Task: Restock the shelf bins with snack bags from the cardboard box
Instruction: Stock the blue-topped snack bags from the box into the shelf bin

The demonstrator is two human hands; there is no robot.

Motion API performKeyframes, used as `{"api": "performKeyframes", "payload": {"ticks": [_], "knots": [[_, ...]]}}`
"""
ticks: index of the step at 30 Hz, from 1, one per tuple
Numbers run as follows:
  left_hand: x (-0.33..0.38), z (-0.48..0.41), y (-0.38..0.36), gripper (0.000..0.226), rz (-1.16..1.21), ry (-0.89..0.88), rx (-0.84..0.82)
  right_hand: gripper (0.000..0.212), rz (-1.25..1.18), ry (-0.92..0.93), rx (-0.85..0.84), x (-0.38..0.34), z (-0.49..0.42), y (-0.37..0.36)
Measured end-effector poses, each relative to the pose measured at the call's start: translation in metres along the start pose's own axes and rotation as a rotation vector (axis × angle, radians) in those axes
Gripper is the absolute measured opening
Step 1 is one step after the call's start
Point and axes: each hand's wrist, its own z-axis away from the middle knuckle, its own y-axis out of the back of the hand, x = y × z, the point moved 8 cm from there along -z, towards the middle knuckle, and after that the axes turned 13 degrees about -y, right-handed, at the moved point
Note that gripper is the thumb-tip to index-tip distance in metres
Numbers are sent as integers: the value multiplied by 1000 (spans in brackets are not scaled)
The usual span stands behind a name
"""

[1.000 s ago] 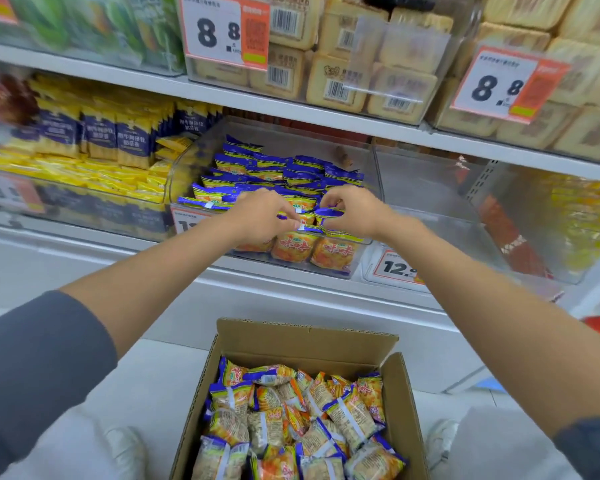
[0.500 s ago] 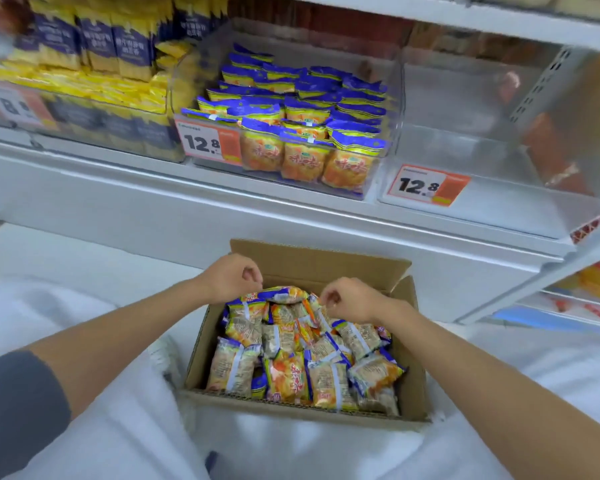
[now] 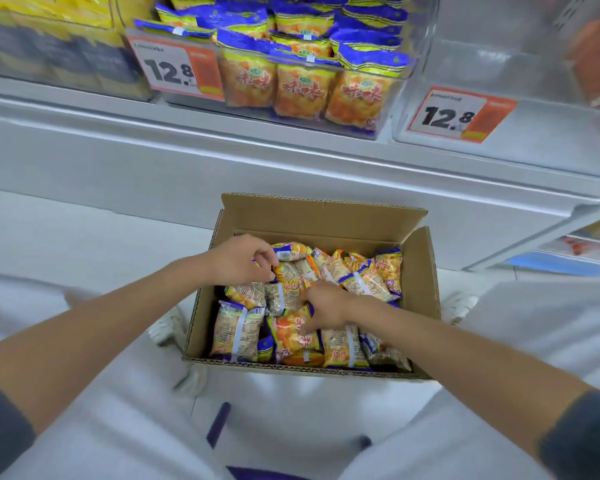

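- One white shelf [image 3: 291, 157] fills the upper half of my view. It looms closer than half a second ago, and only its lowest row shows.
- Two clear bins sit on it side by side. The middle bin [image 3: 417, 43] holds stocked packets [image 3: 303, 88], three upright across its front as before. The right bin [image 3: 534, 140] shows bare floor.
- The cardboard box [image 3: 319, 216] stands open on the floor just below the shelf, in the same spot as before.
- Inside it lie the snack bags [image 3: 238, 332], a loose orange-and-blue heap covering the bottom.
- My left hand [image 3: 238, 261] was curled at the far rim. It has dropped into the back left corner, and its thumb and fingers pinch the edge of a back-row bag [image 3: 288, 271].
- My right hand [image 3: 326, 310] has moved from the far rim to the middle of the heap. Its fingers are spread and bent down onto an orange bag [image 3: 291, 336]; I cannot tell whether they have hold of it.
- A price tag [image 3: 175, 69] reading 12.8 fronts the middle bin, and a second tag [image 3: 459, 114] fronts the right one.
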Motion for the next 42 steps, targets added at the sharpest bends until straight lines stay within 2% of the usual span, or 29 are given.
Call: {"api": "performKeyframes", "payload": {"ticks": [2,5,7,9,12,13,15,16,18,20,22,25,27,30,32,34,35,37,38,40,42], "knots": [[5,-1,-6,16,-7,-6,-32,56,-125,39,80,-3,8,16],[21,-2,-12,48,21,-13,-67,35,-392,78,242,-6,25,55],[30,-4,-16,63,38,-26,-113,43,-597,80,281,-5,41,85],[32,-7,-18,45,69,-54,-108,53,-769,93,300,0,59,108],[28,-9,-19,31,188,-8,-58,52,-894,90,369,18,79,123],[27,-8,-18,27,204,7,-31,48,-847,64,391,24,83,122],[19,-8,-14,19,229,40,50,41,-579,-6,371,33,81,105],[14,-8,-10,19,239,57,91,40,-408,-25,319,34,76,89],[4,-6,-5,23,263,80,145,52,-144,-46,167,34,65,50],[-1,-4,-4,24,311,97,157,73,-7,-48,48,34,55,15],[0,-1,-8,23,349,103,142,88,89,-40,24,34,49,-3],[-6,0,-15,25,371,127,129,87,105,-25,96,35,46,-7],[-7,1,-20,23,365,145,109,71,-108,-61,123,40,47,2],[-7,1,-22,28,360,155,120,38,-631,-126,124,48,52,29],[-4,2,-15,35,354,152,185,19,-944,-116,82,55,54,52],[2,2,-8,41,331,133,243,13,-1225,-66,-36,53,59,68],[6,2,-5,43,329,123,253,16,-1342,-34,-91,50,63,75],[12,2,-5,42,373,110,242,35,-1476,-9,-133,48,69,87],[16,2,-6,41,406,103,231,33,-1487,4,-134,46,70,92],[21,2,-9,41,502,99,213,14,-1465,12,-130,41,70,98],[28,2,-12,35,627,101,215,19,-1409,-5,-64,37,69,105]]}}
